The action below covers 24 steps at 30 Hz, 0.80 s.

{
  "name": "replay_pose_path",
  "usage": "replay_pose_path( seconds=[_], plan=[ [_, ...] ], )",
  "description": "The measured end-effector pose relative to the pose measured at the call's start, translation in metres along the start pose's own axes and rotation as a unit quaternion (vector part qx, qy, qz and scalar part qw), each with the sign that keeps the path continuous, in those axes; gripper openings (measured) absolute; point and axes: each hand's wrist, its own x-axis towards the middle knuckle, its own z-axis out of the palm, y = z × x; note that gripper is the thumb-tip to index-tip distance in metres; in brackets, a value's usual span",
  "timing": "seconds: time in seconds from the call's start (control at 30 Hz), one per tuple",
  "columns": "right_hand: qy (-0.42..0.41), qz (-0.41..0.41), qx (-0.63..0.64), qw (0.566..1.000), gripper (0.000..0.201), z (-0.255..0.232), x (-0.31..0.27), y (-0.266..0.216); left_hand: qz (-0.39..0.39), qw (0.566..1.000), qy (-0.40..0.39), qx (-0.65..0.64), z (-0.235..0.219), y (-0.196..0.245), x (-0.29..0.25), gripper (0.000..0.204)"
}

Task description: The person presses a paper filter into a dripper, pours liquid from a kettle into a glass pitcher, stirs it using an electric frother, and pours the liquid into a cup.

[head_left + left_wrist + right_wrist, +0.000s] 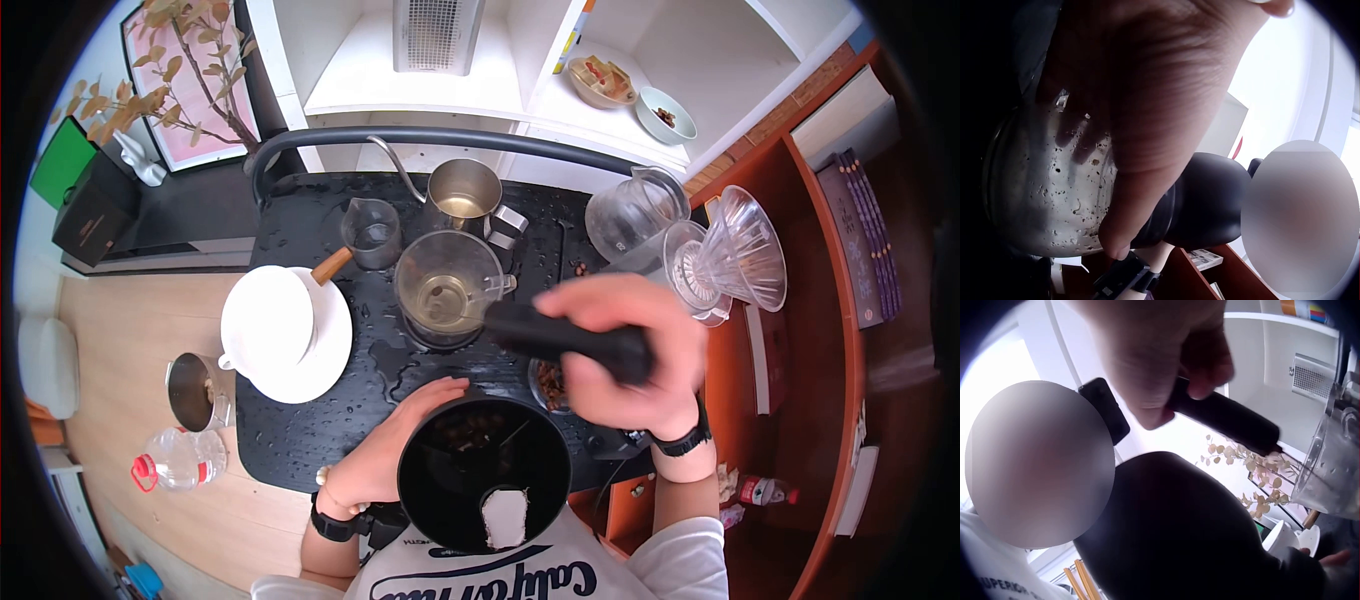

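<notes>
A wide black round vessel (432,500) stands close to the body, with dark beans visible inside. In the left wrist view, my left hand (1160,94) wraps around a speckled clear jar (1054,194), its thumb across the side, beside a rounded black part (1210,200). From above, my left hand (385,450) lies beside the vessel, partly hidden by it. Raised over the table's right side, my right hand (635,350) grips a black handle (530,330), slightly blurred. In the right wrist view the handle (1229,419) sticks out from my right hand (1147,362), above the black vessel (1172,519).
On the wet black table (380,370) are a glass jug (440,290), a steel kettle (465,190), a small wooden-handled pitcher (372,235) and a white cup (265,320) on a saucer. Clear glassware (640,215) and a ribbed dripper (745,250) stand right; beans (550,385) lie beneath my right hand.
</notes>
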Motion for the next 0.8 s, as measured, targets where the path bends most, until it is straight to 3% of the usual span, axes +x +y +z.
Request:
replay_pose_path(
  seconds=[0.07,0.13,0.2,0.23,0.27,0.33,0.4,0.5,0.57,0.8],
  plan=[
    [-0.071,0.061,-0.030,0.995,0.031,0.016,0.012,0.004,0.001,1.000,0.001,-0.007,0.000,-0.003,0.000,0.082],
    [-0.030,0.071,-0.025,0.997,0.028,0.022,0.018,0.015,0.002,1.000,-0.002,-0.013,-0.001,-0.006,0.002,0.082],
    [-0.024,0.119,-0.002,0.993,0.027,0.015,0.024,0.017,0.009,1.000,0.010,-0.024,0.000,-0.009,0.002,0.081],
    [0.019,0.172,0.027,0.984,0.026,0.019,0.025,0.015,0.010,1.000,0.011,-0.024,-0.001,-0.010,0.002,0.081],
    [0.018,0.173,0.027,0.984,0.026,0.021,0.026,0.016,0.016,1.000,0.009,-0.018,-0.001,-0.010,0.002,0.080],
    [-0.044,0.089,-0.002,0.995,0.025,0.023,0.026,0.019,0.020,1.000,0.006,-0.013,-0.002,-0.012,0.002,0.079],
    [0.020,0.125,-0.004,0.992,0.026,0.025,0.025,0.019,0.009,1.000,-0.012,0.008,-0.004,-0.013,0.002,0.081],
    [-0.021,0.140,-0.023,0.990,0.026,0.022,0.026,0.019,0.058,0.998,-0.003,0.040,-0.003,-0.015,0.001,0.084],
    [0.034,0.104,-0.009,0.994,0.026,0.024,0.025,0.021,0.056,0.998,-0.006,0.035,-0.004,-0.015,0.001,0.085],
    [0.000,0.151,-0.011,0.988,0.024,0.021,0.024,0.019,0.058,0.998,-0.005,0.032,-0.002,-0.011,0.001,0.085]
  ],
)
